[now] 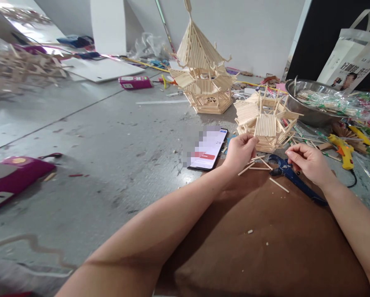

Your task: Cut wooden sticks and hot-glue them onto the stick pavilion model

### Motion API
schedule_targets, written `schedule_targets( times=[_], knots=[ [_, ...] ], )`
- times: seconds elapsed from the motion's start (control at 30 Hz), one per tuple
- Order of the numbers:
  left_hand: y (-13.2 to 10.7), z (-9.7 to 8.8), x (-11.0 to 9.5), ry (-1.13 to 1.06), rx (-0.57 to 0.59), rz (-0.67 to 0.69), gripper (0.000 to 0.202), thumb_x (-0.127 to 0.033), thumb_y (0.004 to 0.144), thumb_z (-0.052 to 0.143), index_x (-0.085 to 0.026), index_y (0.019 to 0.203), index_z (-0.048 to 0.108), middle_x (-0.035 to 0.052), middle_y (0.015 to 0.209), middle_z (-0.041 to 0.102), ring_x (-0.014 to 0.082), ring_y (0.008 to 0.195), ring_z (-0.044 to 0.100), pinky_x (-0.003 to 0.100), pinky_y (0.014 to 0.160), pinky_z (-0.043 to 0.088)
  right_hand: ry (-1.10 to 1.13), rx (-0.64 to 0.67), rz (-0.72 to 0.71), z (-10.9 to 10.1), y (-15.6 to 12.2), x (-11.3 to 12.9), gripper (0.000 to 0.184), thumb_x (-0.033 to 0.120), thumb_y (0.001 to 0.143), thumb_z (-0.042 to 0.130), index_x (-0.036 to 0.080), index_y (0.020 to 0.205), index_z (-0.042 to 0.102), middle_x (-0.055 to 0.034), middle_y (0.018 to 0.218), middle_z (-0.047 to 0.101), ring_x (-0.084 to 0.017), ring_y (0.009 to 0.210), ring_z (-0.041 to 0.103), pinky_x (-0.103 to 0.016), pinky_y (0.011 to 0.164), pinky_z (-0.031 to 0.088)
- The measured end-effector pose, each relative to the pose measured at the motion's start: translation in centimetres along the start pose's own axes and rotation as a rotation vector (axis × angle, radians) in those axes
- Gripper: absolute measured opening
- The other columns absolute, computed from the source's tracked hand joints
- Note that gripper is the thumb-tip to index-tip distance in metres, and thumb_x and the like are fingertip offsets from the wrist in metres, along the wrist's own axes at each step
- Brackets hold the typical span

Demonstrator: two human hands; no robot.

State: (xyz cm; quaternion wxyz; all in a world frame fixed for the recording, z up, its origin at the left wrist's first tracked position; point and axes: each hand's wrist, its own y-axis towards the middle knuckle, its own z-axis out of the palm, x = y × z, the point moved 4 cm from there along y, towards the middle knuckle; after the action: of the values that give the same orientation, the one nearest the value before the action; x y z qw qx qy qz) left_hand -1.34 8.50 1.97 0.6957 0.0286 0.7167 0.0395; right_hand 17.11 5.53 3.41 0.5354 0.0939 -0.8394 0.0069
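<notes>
My left hand [240, 152] is closed at the front edge of a half-built model of thin wooden sticks [265, 121], fingers pinched on its stick panel. My right hand [309, 161] is closed too, fingertips pinched together over blue-handled cutters [292, 178]; what it holds is too small to name. Several loose sticks [256, 164] lie between the hands on a brown cushion [265, 239].
A finished stick pagoda [202, 68] stands behind. A phone [208, 149] lies left of my left hand. A steel bowl [309, 113] of packed sticks and a yellow glue gun [342, 149] sit at right. Magenta cases [14, 175] lie on the grey floor at left.
</notes>
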Motion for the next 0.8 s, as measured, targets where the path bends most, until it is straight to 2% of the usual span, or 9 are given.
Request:
schedule_targets(
  times=[0.33, 0.8],
  knots=[
    [-0.1, 0.07, -0.21, -0.021, 0.003, -0.025, 0.015, -0.025, 0.074, 0.051, -0.015, 0.065, 0.056, -0.0074, 0.033, 0.042, 0.0035, 0.03, 0.032, 0.018, 0.036, 0.024, -0.003, -0.003, 0.004, 0.04, -0.06, 0.17, 0.02, 0.038, 0.075, 0.055, 0.018, 0.077, 0.055, 0.0037, 0.058, 0.054, -0.006, 0.042, 0.045, -0.022, 0.042, 0.036],
    [0.01, 0.05, -0.12, -0.02, 0.005, -0.015, 0.017, -0.025, 0.073, 0.051, -0.016, 0.06, 0.055, -0.0064, 0.034, 0.042, 0.0037, 0.031, 0.032, 0.02, 0.037, 0.025, 0.002, 0.002, 0.013, 0.05, -0.05, 0.09, 0.022, 0.04, 0.074, 0.055, 0.018, 0.077, 0.054, 0.0035, 0.058, 0.053, -0.006, 0.042, 0.044, -0.022, 0.042, 0.036]
  ],
)
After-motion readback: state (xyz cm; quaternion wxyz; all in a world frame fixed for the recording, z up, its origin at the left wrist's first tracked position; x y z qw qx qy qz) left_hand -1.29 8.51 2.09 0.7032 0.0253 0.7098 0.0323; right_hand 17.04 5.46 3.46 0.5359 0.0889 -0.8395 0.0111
